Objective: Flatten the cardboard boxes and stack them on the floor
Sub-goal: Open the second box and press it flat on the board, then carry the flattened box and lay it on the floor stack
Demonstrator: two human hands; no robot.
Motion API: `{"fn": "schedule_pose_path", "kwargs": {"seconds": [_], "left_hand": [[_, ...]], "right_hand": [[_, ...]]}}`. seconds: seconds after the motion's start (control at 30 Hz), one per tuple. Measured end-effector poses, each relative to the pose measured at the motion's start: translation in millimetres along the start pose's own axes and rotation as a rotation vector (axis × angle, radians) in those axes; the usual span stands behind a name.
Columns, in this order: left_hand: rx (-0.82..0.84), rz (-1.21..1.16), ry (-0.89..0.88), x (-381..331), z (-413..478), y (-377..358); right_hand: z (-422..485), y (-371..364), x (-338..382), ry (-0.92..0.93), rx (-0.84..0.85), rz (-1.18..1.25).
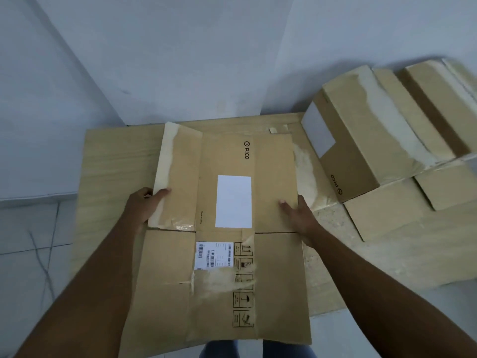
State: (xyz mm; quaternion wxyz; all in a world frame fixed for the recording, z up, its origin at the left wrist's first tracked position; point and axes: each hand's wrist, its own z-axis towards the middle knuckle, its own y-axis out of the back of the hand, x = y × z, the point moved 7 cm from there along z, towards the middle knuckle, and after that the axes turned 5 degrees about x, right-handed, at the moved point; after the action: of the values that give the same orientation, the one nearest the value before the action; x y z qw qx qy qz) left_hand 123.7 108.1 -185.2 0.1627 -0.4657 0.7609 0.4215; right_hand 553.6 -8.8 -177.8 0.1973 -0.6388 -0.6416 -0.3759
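Right now, seen from my head camera, my left hand (144, 208) grips the left edge of the flattened box (227, 254), thumb on top, fingers curled underneath. My right hand (300, 219) pinches the right edge the same way. The box hangs flat between my hands over a large cardboard sheet (111, 177) lying on the floor (31, 241). Unflattened boxes (366, 140) are piled to the right, by the wall (180, 60).
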Motion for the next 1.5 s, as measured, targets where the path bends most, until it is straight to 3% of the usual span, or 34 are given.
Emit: {"fn": "schedule_pose_path", "kwargs": {"seconds": [0.1,0.17,0.37,0.57,0.67,0.8,1.03,1.23,1.5], "left_hand": [[0.018,0.119,-0.14,-9.0,-21.7,-3.3],[-0.066,0.2,-0.243,-19.6,-38.3,-5.9],[-0.209,0.483,-0.419,-87.8,-74.5,4.9],[-0.148,0.385,-0.596,-210.3,-103.0,27.1],[-0.046,0.335,-0.676,-261.0,-125.3,7.9],[-0.045,0.263,-0.78,-322.2,-164.0,-29.1],[-0.118,0.249,-1.011,-441.7,-264.5,-119.8],[-0.14,0.211,-1.104,-510.0,-360.7,-237.6],[0.206,-0.047,-1.171,-567.5,-473.1,-407.0]], "right_hand": [[-11.0,0.2,8.0,0.099,0.031,-0.112],[-21.7,-2.8,21.0,0.151,0.042,-0.172],[-58.7,27.9,86.2,0.292,-0.112,-0.308],[-117.8,116.9,191.8,0.497,-0.258,-0.265],[-140.6,172.0,214.0,0.502,-0.327,-0.216],[-174.7,241.1,223.7,0.548,-0.415,-0.162],[-244.4,372.8,199.8,0.61,-0.605,-0.049],[-302.6,489.4,137.8,0.609,-0.704,0.117],[-366.8,643.6,51.4,0.597,-0.858,0.257]]}}
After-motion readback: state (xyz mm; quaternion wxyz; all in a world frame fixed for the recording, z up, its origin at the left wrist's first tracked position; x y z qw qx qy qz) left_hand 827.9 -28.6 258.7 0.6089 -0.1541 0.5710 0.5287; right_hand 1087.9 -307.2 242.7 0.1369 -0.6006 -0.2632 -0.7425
